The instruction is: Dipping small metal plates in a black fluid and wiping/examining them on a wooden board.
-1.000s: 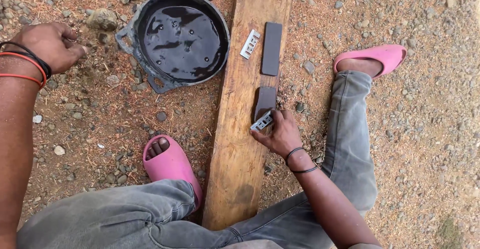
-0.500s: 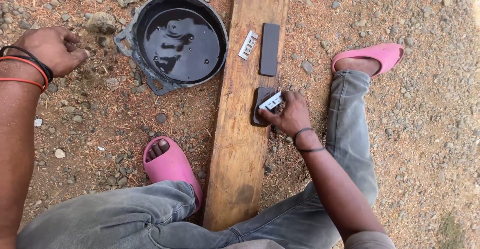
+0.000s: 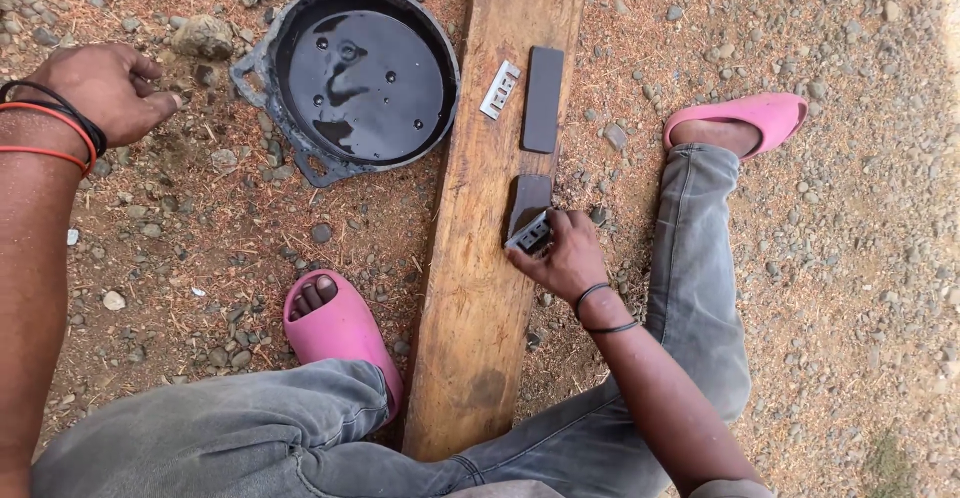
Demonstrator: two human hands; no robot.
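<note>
My right hand (image 3: 568, 252) presses a small metal blade (image 3: 529, 233) against a dark sharpening stone (image 3: 528, 201) lying on a wooden plank (image 3: 480, 298). A second dark stone (image 3: 543, 99) and another metal blade (image 3: 500, 89) lie farther up the plank. Over the gravel at the upper left hovers my left hand (image 3: 110, 91), fingers loosely curled and holding nothing, beside a round black pan of water (image 3: 362, 73).
The plank runs between my legs in grey trousers. My feet wear pink sandals, one (image 3: 337, 324) left of the plank, one (image 3: 745, 115) at the right. Stones (image 3: 203, 35) and gravel cover the reddish ground around.
My right hand slid the blade up the stone, then back toward me. The water in the pan has rippled. My left hand stays near the pan.
</note>
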